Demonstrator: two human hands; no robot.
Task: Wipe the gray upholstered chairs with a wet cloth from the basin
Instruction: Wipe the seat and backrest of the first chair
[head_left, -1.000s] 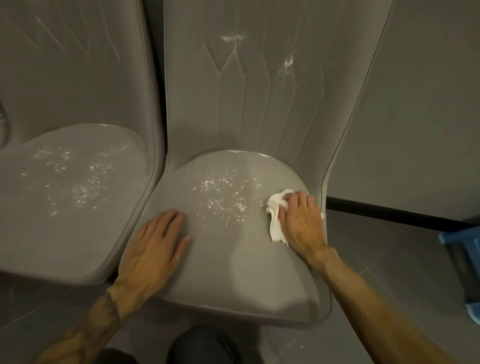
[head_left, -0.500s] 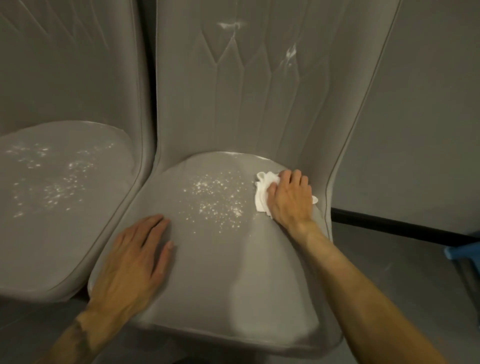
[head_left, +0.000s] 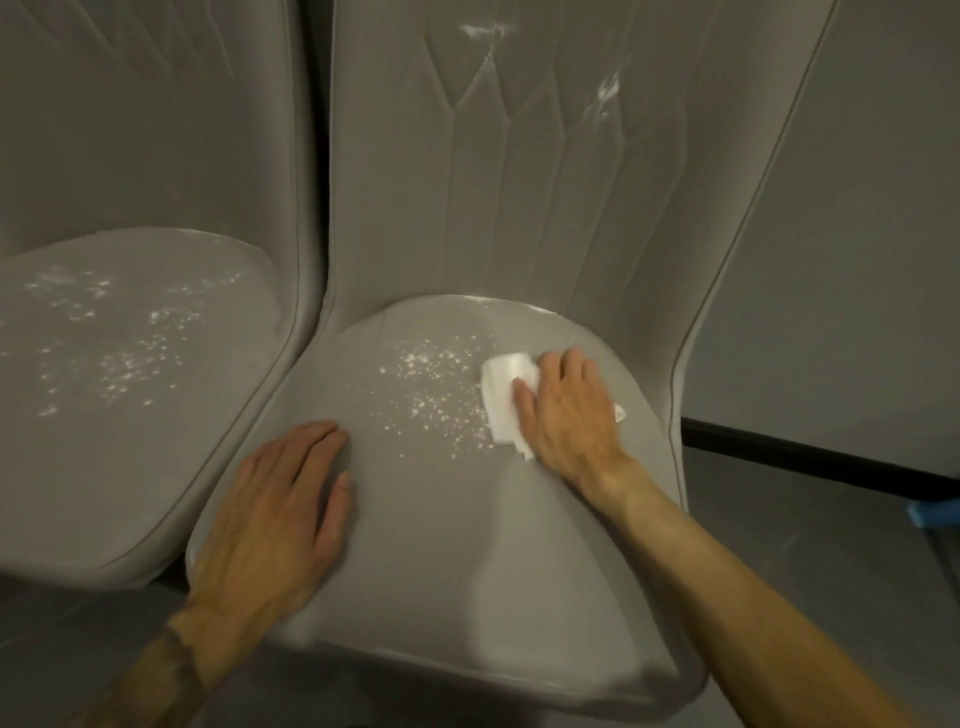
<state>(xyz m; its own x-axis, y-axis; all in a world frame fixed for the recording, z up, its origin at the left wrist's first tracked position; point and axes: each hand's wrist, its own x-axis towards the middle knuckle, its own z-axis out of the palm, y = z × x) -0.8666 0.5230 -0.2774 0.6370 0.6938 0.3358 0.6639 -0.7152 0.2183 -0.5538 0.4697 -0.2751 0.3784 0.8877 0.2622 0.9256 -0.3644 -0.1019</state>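
Observation:
Two gray upholstered chairs stand side by side. The right chair (head_left: 467, 561) fills the middle of the view, and white powder specks (head_left: 441, 387) lie on its seat. My right hand (head_left: 566, 410) presses a white cloth (head_left: 501, 397) flat on the seat, just right of the specks. My left hand (head_left: 275, 514) rests flat, fingers spread, on the seat's front left part and holds nothing. The left chair (head_left: 104, 467) also carries white specks (head_left: 114, 353) on its seat. White smears (head_left: 605, 91) mark the right chair's backrest.
A gray wall (head_left: 857, 260) with a dark baseboard (head_left: 810, 460) runs behind on the right. A blue object (head_left: 935, 512) shows at the right edge on the gray floor. The basin is out of view.
My right hand slid the cloth back along the seat's right side, then left to the edge of the specks, where it now lies flatter. My left hand stayed pressed on the seat.

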